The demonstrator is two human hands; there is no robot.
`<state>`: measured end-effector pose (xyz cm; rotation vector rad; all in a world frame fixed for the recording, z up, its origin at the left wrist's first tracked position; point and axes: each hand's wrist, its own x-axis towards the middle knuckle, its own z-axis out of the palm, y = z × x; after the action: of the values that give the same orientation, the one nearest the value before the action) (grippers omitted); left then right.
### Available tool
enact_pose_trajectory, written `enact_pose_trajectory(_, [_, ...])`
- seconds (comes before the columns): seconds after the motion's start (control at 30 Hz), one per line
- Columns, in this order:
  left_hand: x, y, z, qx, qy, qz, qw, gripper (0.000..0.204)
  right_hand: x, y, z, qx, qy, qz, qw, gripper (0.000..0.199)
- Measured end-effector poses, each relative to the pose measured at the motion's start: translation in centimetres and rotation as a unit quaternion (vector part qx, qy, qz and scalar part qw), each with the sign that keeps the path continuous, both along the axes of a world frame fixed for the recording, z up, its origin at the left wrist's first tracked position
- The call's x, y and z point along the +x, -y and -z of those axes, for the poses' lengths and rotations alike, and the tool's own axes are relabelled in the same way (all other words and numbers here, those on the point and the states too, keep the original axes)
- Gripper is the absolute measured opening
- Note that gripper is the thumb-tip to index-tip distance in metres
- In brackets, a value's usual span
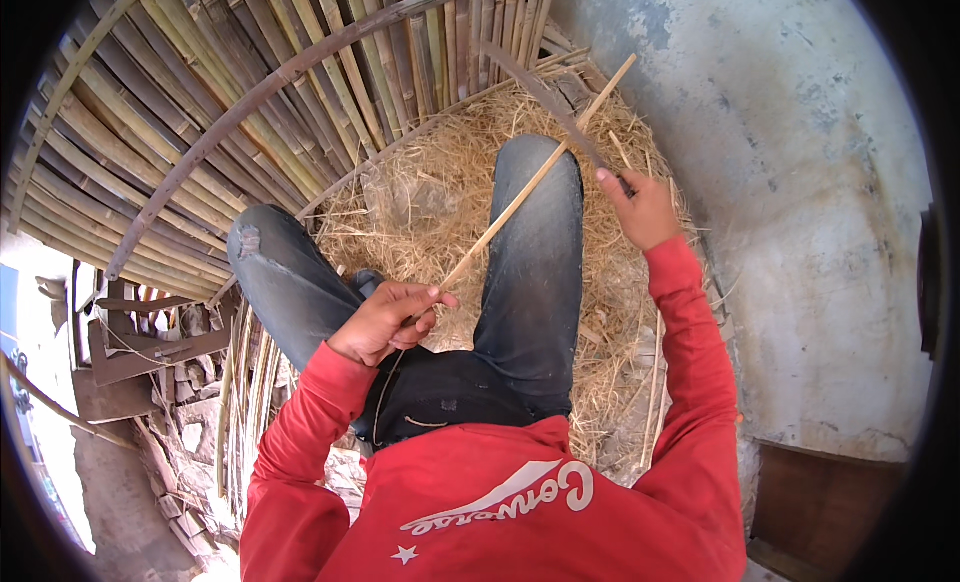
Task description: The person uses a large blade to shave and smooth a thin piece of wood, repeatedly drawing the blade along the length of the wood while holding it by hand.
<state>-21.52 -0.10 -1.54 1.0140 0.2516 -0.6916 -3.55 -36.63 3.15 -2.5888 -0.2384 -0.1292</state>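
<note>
Bamboo strip (515, 204), in the head view, slants across the person's right thigh (530, 282), its lower end pinched in the curled fingers of the left hand (392, 320). The right hand (642, 210) is closed round the handle of a long knife (552, 107), whose blade crosses the strip near the knee (whether they touch, one cannot tell). Pale shavings (420, 212) litter the ground between the legs and beyond.
</note>
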Motion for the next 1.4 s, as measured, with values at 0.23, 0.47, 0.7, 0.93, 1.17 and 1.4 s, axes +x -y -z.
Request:
enact_pose_trajectory(0.23, [-1.6, -2.3, 1.0, 0.037, -0.002, 0.001, 0.999, 0.032, -5.7, -3.0, -0.4, -0.04, 0.006, -0.134, 0.99, 0.063])
enact_pose_trajectory(0.47, [-6.2, -6.2, 0.6, 0.043, -0.016, 0.004, 0.999, 0.032, 2.6, 3.3, 3.0, 0.085, 0.027, 0.075, 0.993, 0.068])
enact_pose_trajectory(0.7, [-5.9, -6.3, 1.1, 0.069, -0.027, 0.001, 0.997, 0.03, -6.7, -3.1, 0.6, -0.017, -0.017, -0.142, 0.99, 0.058])
enact_pose_trajectory(0.93, [-6.6, -6.8, 0.0, 0.086, -0.028, -0.005, 0.996, 0.029, -1.4, 0.7, -0.2, -0.055, 0.017, 0.007, 0.998, 0.065])
enact_pose_trajectory(1.17, [-9.9, -8.8, 0.0, 0.103, -0.039, -0.005, 0.994, 0.028, 8.6, 11.2, 3.7, 0.028, 0.081, 0.154, 0.984, 0.068])
enact_pose_trajectory(1.4, [-6.2, -4.3, -1.5, 0.341, 0.068, 0.045, 0.936, 0.023, -0.7, 2.9, 2.6, 0.161, 0.025, 0.057, 0.985, 0.058])
